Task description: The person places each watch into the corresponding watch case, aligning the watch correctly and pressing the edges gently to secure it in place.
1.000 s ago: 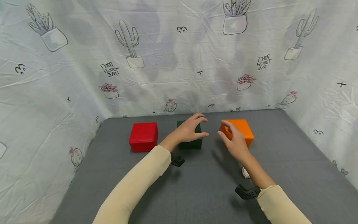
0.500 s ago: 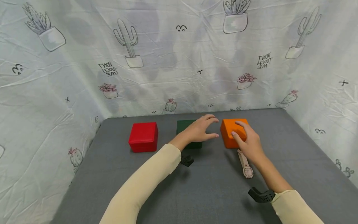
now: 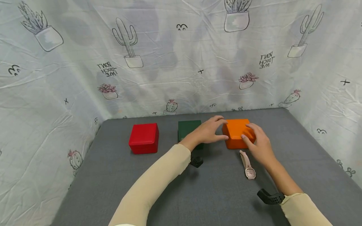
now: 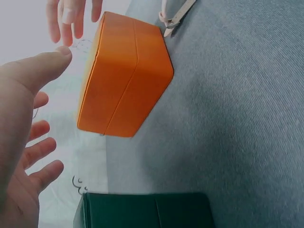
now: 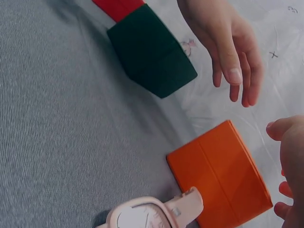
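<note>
A closed orange box (image 3: 235, 128) sits at the back right of the grey table, with one hand at either side of it. My left hand (image 3: 208, 130) has its fingers and thumb spread at the box's left edge, partly covering the dark green box (image 3: 189, 127) in the head view. Over the right side of the orange box, my right hand (image 3: 260, 146) is loosely curved and holds nothing. In the left wrist view, a gap shows between the thumb and the orange box (image 4: 118, 76). A pale pink wristwatch (image 3: 248, 166) lies in front of the orange box.
To the left stands a red box (image 3: 144, 138) on the grey table (image 3: 203, 194). A white curtain (image 3: 169, 62) printed with cacti hangs behind and along both sides. Black wrist devices (image 3: 271, 197) are worn on the forearms.
Both hands have shifted to the right, the left one reaching the orange box's left edge. The wristwatch, mostly hidden by the right arm before, now shows in full.
</note>
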A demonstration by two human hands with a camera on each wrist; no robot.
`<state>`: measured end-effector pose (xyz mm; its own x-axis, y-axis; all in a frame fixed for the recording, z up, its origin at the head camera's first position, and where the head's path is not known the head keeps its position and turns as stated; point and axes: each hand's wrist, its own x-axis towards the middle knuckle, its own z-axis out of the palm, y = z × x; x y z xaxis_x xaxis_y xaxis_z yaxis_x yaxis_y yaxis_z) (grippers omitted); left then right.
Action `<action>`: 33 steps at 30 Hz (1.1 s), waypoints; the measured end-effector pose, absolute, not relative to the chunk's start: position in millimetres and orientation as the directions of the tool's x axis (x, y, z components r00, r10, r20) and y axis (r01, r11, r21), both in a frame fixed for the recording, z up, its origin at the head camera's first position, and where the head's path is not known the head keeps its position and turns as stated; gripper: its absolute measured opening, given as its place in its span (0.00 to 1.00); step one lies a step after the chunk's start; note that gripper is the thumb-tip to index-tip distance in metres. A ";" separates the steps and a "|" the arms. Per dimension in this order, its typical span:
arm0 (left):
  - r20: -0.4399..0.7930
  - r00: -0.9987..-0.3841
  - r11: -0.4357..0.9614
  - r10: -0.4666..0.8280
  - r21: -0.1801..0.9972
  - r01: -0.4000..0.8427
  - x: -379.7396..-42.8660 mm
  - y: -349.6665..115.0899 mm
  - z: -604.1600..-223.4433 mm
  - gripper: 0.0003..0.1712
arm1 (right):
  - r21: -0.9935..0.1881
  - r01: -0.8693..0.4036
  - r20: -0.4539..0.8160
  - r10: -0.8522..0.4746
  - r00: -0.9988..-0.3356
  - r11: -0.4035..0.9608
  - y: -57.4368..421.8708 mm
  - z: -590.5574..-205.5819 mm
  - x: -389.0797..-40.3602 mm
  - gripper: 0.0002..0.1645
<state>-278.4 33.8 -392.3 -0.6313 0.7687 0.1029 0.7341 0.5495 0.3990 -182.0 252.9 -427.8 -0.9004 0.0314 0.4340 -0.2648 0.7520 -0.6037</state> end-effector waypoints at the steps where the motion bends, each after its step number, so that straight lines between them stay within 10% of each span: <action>1: 0.103 -0.628 0.546 0.771 0.398 0.737 -278.6 35.7 -392.8 0.36 | -0.603 -0.263 0.431 0.029 -0.902 0.753 254.4 -428.8 -182.1 0.31; 33: -0.032 -0.700 0.657 0.713 0.377 0.652 -284.7 77.8 -410.9 0.48 | -0.716 -0.133 0.188 0.005 -0.982 0.686 283.3 -453.2 -187.6 0.60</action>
